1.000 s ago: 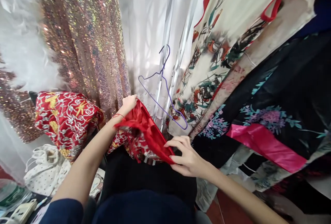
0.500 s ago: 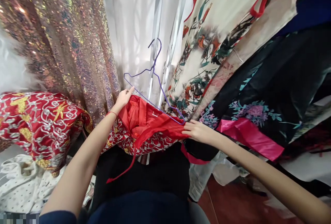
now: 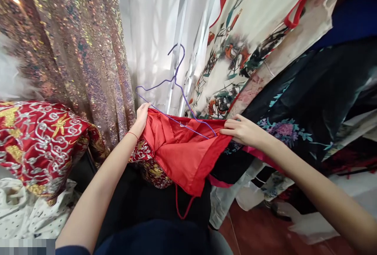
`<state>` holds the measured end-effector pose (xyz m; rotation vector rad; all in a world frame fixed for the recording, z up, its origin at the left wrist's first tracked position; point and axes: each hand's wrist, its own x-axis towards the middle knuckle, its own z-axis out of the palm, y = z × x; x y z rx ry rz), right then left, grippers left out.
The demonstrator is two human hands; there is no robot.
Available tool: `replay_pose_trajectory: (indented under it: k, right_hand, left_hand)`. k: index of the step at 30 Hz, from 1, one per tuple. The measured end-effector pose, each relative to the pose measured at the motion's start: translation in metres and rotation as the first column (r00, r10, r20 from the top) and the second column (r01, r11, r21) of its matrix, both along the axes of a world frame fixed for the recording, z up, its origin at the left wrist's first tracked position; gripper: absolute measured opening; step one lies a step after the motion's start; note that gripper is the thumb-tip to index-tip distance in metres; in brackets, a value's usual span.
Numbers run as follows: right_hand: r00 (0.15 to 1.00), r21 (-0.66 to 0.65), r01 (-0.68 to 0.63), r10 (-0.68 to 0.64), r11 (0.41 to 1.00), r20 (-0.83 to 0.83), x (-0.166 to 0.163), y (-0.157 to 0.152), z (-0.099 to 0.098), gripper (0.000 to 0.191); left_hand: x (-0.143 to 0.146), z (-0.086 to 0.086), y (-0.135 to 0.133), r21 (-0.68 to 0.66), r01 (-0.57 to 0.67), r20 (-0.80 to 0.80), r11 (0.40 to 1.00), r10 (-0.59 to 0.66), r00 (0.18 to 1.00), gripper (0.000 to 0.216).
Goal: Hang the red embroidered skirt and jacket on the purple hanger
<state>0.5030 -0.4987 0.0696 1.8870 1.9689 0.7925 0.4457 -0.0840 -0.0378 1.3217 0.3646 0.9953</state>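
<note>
My left hand grips the left top edge of a red satin garment. My right hand pinches its right top edge, so the cloth is stretched out between both hands. Its embroidered red, silver and gold outer side shows beneath at the left, and a thin red strap dangles below. A purple wire hanger lies along the garment's top edge, its lower bar against the cloth and its hook pointing up.
A sequinned rose-gold dress hangs at the left, above a red embroidered bundle. White curtain fabric hangs behind. Floral cream and black robes hang at the right. White dotted cloth lies lower left.
The crumpled red garment has been spread open: my right hand rose and moved right with one edge, my left hand held the other. The hanger now lies along its top edge.
</note>
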Motion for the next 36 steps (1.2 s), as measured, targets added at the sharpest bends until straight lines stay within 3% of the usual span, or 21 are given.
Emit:
replay_pose_trajectory:
  k: [3, 7, 12, 17, 21, 23, 26, 30, 33, 36]
  right_hand:
    - [0.998, -0.013, 0.047, -0.047, 0.999, -0.052, -0.001, -0.007, -0.007, 0.02]
    - [0.987, 0.017, 0.089, -0.086, 0.996, -0.136, 0.001, -0.016, -0.006, 0.023]
    - [0.991, 0.287, 0.096, -0.063, 0.953, -0.121, 0.014, -0.011, 0.014, 0.026]
    - [0.968, 0.488, 0.197, -0.09, 0.851, -0.235, 0.018, 0.031, 0.029, 0.026]
    - [0.889, 0.61, 0.215, 0.107, 0.763, -0.446, 0.009, 0.08, 0.015, 0.02]
    - [0.808, 0.616, 0.212, 0.218, 0.759, -0.547, 0.005, 0.103, 0.005, 0.018]
    - [0.744, 0.603, 0.221, 0.267, 0.766, -0.613, 0.0, 0.134, -0.005, 0.017]
    - [0.777, 0.647, 0.287, 0.224, 0.706, -0.588, -0.003, 0.161, -0.008, 0.019]
    - [0.847, 0.685, 0.316, 0.129, 0.657, -0.515, -0.001, 0.169, -0.012, 0.022]
    - [0.914, 0.68, 0.283, 0.026, 0.676, -0.405, 0.001, 0.168, -0.022, 0.023]
  left_hand:
    - [-0.009, -0.01, -0.014, -0.046, 0.004, 0.051, 0.999, -0.002, 0.999, 0.025]
    - [-0.016, -0.011, -0.022, -0.075, -0.014, 0.1, 0.997, 0.021, 0.995, 0.033]
    - [-0.019, -0.012, -0.027, -0.068, -0.059, 0.143, 0.996, 0.068, 0.987, 0.032]
    - [-0.022, -0.029, -0.045, -0.071, -0.096, 0.172, 0.993, 0.107, 0.979, 0.028]
    - [-0.026, -0.035, -0.049, -0.081, -0.146, 0.178, 0.986, 0.159, 0.971, 0.027]
    - [-0.029, -0.034, -0.045, -0.074, -0.174, 0.169, 0.982, 0.184, 0.968, 0.027]
    - [-0.032, -0.032, -0.037, -0.052, -0.201, 0.144, 0.978, 0.207, 0.968, 0.028]
    - [-0.037, -0.03, -0.031, -0.033, -0.193, 0.117, 0.981, 0.196, 0.974, 0.027]
    - [-0.044, -0.027, -0.025, -0.006, -0.163, 0.087, 0.987, 0.163, 0.983, 0.027]
    - [-0.054, -0.028, -0.012, 0.084, -0.119, 0.051, 0.989, 0.115, 0.992, 0.028]
